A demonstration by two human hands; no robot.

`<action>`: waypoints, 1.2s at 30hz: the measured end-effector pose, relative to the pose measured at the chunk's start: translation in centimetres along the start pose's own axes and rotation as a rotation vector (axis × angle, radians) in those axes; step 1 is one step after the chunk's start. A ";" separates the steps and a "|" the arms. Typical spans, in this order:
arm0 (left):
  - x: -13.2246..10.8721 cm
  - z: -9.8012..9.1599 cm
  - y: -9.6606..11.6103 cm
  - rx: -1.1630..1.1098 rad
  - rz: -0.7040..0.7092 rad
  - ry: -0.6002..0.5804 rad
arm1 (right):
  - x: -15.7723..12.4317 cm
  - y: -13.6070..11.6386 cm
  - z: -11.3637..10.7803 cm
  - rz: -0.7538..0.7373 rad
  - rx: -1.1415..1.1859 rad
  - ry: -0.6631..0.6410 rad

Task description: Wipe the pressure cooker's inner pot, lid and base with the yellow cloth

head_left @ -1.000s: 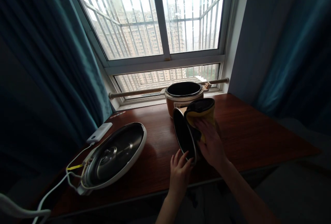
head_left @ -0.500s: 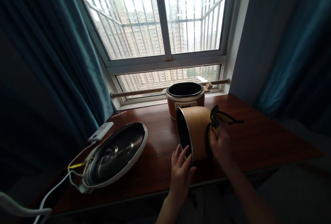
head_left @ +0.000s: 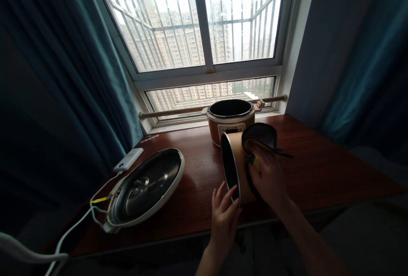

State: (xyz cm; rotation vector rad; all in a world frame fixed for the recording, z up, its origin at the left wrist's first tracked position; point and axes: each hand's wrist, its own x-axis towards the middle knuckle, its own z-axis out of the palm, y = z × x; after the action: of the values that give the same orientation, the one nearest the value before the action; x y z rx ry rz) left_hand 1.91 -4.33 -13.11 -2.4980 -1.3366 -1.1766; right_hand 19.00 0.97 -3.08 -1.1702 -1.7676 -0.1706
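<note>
An inner pot, tan outside and dark inside with a silver rim, lies tipped on its side, mouth facing left. My left hand grips its lower rim, fingers inside the mouth and thumb outside. Against the pot's outer side, my right hand presses a yellow cloth with dark edging, fingers closed on it. Part of the cloth is bunched under the palm and hidden. Just behind the pot stands the rice cooker body, brown with a pale rim, its top uncovered and dark inside.
On the left of the brown wooden table lies a round lid, dark inner side up. Beyond it are a white power bank and white cables. A barred window and a horizontal rod are at the back.
My right hand has moved left and slightly up over the pot's side with the cloth, which now flares upward. My left hand keeps its hold on the rim. The view has shifted slightly.
</note>
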 end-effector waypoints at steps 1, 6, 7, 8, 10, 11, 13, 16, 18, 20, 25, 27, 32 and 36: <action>-0.2 0.0 0.0 0.011 0.006 -0.003 | 0.3 0.8 -0.1 0.075 0.002 0.052; -0.9 0.9 -0.2 0.101 0.036 -0.008 | 0.9 2.5 -0.5 0.319 0.055 0.117; -1.0 1.2 -0.2 0.119 0.041 -0.017 | 0.7 2.2 -0.4 0.297 0.038 0.112; -1.0 1.5 -0.2 0.135 0.046 -0.028 | 0.5 1.8 -0.3 0.253 0.018 0.105; -0.9 1.9 -0.1 0.156 0.057 -0.049 | 0.0 0.9 -0.1 0.134 -0.008 0.066; -1.0 2.1 0.0 0.164 0.062 -0.054 | -0.3 0.5 -0.1 0.080 -0.008 0.033; -1.1 2.5 -0.1 0.174 0.066 -0.062 | -0.5 0.2 0.0 0.010 0.010 -0.028; -1.4 2.6 -0.6 0.190 0.052 -0.090 | -0.3 1.1 -0.1 0.036 0.038 0.007; -1.5 2.5 -1.3 0.207 0.027 -0.109 | -0.1 2.0 0.0 0.112 0.051 0.086; -1.5 2.3 -1.9 0.225 -0.017 -0.109 | -0.2 2.7 0.1 0.183 0.056 0.133; -1.1 1.4 -2.4 0.208 -0.113 -0.120 | -1.2 2.6 0.6 0.206 0.020 0.147; -0.7 0.8 -1.9 0.152 -0.118 -0.098 | -1.5 2.4 0.8 0.202 0.013 0.161; 0.2 -0.4 -0.3 0.018 -0.101 0.013 | -1.8 2.4 1.1 0.208 0.002 0.188; 0.4 -0.4 -0.1 -0.007 -0.125 0.060 | -2.0 1.5 1.2 0.182 -0.009 0.199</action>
State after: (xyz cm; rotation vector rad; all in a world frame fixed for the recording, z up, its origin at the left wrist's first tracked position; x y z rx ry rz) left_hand 1.76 -4.19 -12.58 -2.3939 -1.4939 -1.2718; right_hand 19.53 1.17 -5.80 -1.2688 -1.4809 -0.1794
